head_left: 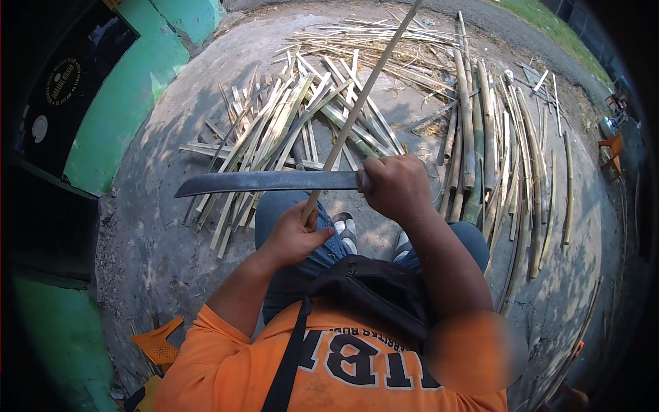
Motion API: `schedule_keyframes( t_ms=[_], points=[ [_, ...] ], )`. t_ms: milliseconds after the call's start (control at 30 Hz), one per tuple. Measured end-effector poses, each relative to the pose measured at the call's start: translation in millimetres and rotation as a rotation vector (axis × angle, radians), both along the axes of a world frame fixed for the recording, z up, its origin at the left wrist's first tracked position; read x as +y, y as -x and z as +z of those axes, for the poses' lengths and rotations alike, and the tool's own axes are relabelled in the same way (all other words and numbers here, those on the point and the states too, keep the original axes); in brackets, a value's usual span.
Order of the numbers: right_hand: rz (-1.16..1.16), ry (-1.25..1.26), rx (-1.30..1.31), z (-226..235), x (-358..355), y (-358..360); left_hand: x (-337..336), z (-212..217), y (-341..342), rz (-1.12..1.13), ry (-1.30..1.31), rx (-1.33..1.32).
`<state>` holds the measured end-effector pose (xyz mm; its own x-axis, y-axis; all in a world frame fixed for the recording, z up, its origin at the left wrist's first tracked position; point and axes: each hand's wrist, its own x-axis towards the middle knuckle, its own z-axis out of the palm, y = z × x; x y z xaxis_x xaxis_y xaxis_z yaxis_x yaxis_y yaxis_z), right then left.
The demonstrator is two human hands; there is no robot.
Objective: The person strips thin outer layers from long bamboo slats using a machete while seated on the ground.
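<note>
My right hand (397,184) is closed round the handle of a machete (268,181), whose long dark blade points left, nearly level, across the front of my knees. A long, thin bamboo strip (364,96) slants up and to the right from my left hand (292,235), which grips it near its lower end. The blade crosses the strip just above my left fingers. Whether its edge touches the strip, I cannot tell. Beyond the blade lies a loose heap of split bamboo strips (274,123).
Several bamboo poles (469,123) lie lengthwise to the right, with more thin strips (384,48) at the far side. A green wall (117,130) stands on the left. Orange chairs show at the lower left (158,343) and far right (611,151).
</note>
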<state>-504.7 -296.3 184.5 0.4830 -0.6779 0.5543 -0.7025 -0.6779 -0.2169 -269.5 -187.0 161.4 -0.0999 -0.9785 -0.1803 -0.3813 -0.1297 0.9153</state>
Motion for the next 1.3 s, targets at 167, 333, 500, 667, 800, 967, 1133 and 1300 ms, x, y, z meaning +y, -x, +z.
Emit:
schedule_keyframes(
  t_ms=[167, 333, 500, 667, 800, 967, 1133, 1300],
  points=[
    [-0.041, 0.048, -0.099, -1, -13, 17, -5, 11, -2, 0.022, 0.043, -0.060],
    [-0.002, -0.014, -0.101, 1, -8, 12, -7, 8, 0, 0.044, 0.074, -0.085],
    [0.013, 0.023, -0.075, -1, -5, 7, -7, 12, 1, 0.013, 0.117, -0.282],
    [-0.133, -0.015, -0.138, -3, -22, 28, -2, 20, -15, 0.038, 0.100, -0.297],
    [-0.062, -0.005, -0.103, -7, -11, 9, 1, 13, -9, 0.082, 0.109, -0.270],
    [-0.042, 0.079, -0.100, -4, -9, 6, 3, 14, -13, 0.061, 0.180, -0.320],
    [-0.270, -0.003, -0.151, -7, -30, 37, 15, 15, -27, 0.097, 0.060, -0.267],
    [-0.308, -0.167, -0.285, -7, -35, 54, 21, 5, -38, 0.064, 0.023, -0.126]
  ],
)
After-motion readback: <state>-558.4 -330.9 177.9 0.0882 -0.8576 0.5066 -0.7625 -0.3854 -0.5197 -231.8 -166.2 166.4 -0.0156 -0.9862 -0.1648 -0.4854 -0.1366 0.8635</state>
